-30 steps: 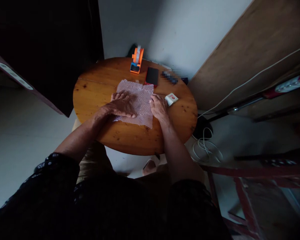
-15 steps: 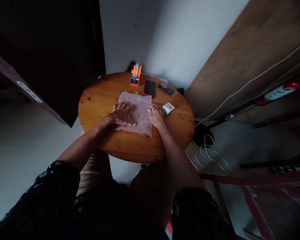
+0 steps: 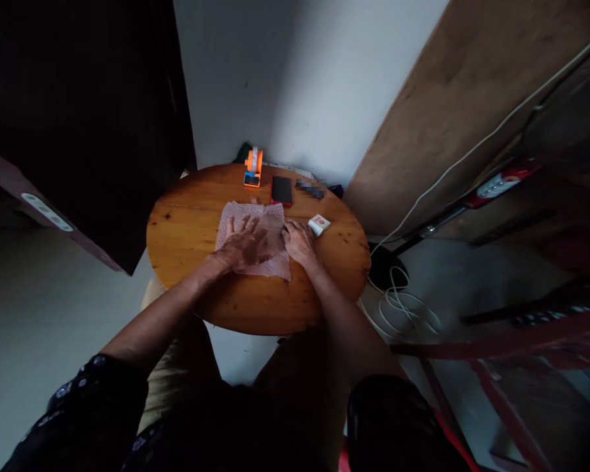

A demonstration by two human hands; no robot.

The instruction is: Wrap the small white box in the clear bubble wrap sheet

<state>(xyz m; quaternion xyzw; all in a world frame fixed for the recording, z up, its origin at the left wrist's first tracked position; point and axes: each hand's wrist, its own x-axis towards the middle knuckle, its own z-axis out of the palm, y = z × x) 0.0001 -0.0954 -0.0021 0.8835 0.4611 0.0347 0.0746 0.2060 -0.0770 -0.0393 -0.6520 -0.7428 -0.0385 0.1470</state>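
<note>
A sheet of bubble wrap (image 3: 270, 219) lies flat on the round wooden table (image 3: 191, 223). My left hand (image 3: 242, 246) rests on the sheet with its fingers spread flat. At the sheet's right edge my right hand (image 3: 299, 241) lies palm down, fingers stretched out, nothing in it. A small white and red box (image 3: 318, 224) sits just right of my right hand.
At the table's far side stand an orange tape dispenser (image 3: 252, 168), a dark phone (image 3: 281, 190) and a small dark object (image 3: 311, 190). A dark cabinet (image 3: 78, 111) is on the left, a wooden board (image 3: 447, 118) on the right, white cables (image 3: 403, 308) on the floor.
My left hand slid onto the middle of the bubble wrap and its fingers spread. The camera has pulled back, so the table looks smaller. My right hand stays at the sheet's right edge.
</note>
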